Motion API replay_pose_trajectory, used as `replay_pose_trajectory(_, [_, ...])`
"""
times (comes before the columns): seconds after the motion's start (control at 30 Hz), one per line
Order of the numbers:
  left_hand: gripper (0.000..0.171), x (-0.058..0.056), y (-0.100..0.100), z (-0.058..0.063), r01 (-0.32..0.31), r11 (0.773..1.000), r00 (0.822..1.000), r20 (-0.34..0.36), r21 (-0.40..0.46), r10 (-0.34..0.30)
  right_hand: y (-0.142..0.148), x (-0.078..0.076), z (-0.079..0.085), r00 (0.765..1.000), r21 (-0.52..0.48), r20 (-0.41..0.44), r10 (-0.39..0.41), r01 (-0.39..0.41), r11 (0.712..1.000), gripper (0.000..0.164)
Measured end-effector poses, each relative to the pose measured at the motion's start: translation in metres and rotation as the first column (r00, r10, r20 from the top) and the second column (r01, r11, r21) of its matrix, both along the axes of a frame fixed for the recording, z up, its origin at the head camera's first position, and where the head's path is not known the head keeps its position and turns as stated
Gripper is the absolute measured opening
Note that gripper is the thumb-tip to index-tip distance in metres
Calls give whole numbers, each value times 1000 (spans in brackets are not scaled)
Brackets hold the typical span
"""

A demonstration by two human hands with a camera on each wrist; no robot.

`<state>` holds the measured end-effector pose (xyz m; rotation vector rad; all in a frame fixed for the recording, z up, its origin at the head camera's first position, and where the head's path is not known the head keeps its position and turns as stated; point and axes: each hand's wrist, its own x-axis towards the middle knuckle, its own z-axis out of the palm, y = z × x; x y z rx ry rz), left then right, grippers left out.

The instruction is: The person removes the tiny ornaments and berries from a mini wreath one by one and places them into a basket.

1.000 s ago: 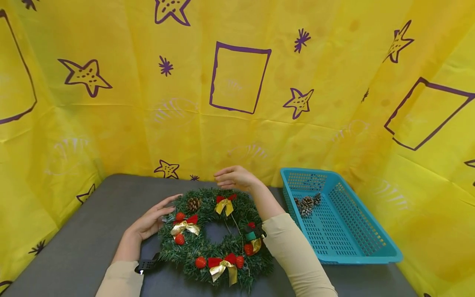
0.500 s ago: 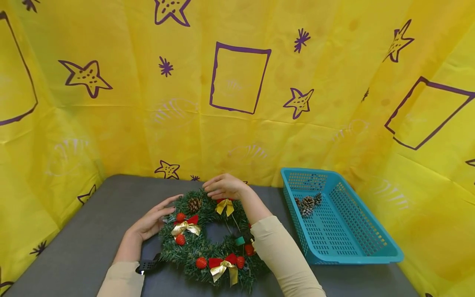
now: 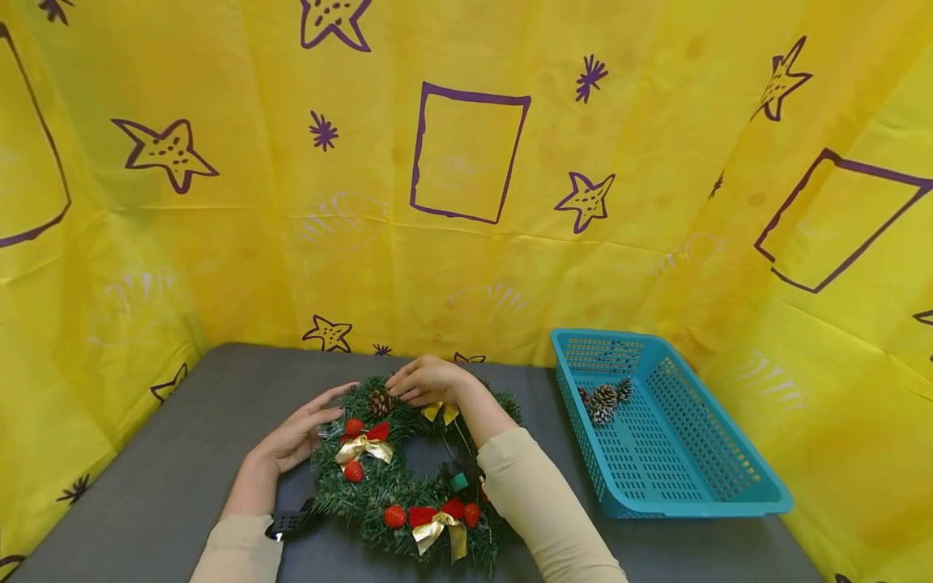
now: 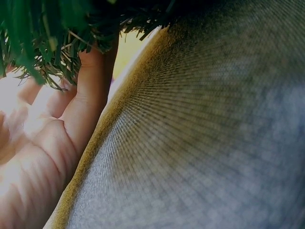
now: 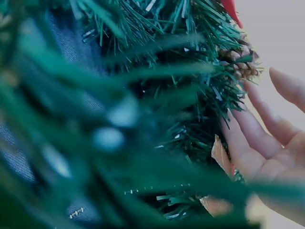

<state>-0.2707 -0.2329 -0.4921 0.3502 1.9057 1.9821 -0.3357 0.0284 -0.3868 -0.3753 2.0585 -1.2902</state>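
A green wreath [image 3: 350,498] lies on the table, trimmed with red-and-gold bows, red berries and a pinecone [image 3: 380,402]. At its left outer edge, my left hand [image 3: 295,433] rests with relaxed fingers; the left wrist view shows the palm [image 4: 35,157] beside the green tips, some fingertips hidden by them. My right hand [image 3: 430,380] reaches over the wreath's far side. Its fingertips are close to the pinecone, and the hand partly covers the top gold bow [image 3: 440,412]. In the right wrist view, the fingers [image 5: 259,131] are loosely extended against the greenery near the pinecone.
To the right stands a blue plastic basket [image 3: 729,510] with several loose pinecones [image 3: 604,397] in its far left part. A yellow patterned cloth [image 3: 466,267] hangs behind the grey table [image 3: 240,389].
My right hand has moved left and nearer, from behind the wreath's far edge to beside the pinecone, its forearm now covering more of the right side. My left hand has stayed put.
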Motion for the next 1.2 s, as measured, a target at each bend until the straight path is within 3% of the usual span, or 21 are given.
replay_pose_trajectory(0.3, [62, 0, 0, -1, -5, 1000, 1000, 8, -1, 5, -6, 6, 0, 998, 73, -51, 32, -29, 997, 28])
replay_pose_trajectory(0.53, [62, -1, -2, -1, 8, 999, 1000, -27, -46, -9, -10, 7, -2, 995, 103, -88, 48, -39, 994, 29])
replay_pose_trajectory(0.7, [61, -1, -2, -1, 23, 1000, 999, -29, -16, -24, -11, 8, -3, 992, 114, -109, 69, -57, 992, 25])
replay_pose_trajectory(1.2, [62, 0, -2, 0, 13, 1000, 1000, -6, -12, -13, -7, 6, -4, 996, 54, -81, 35, -31, 998, 20])
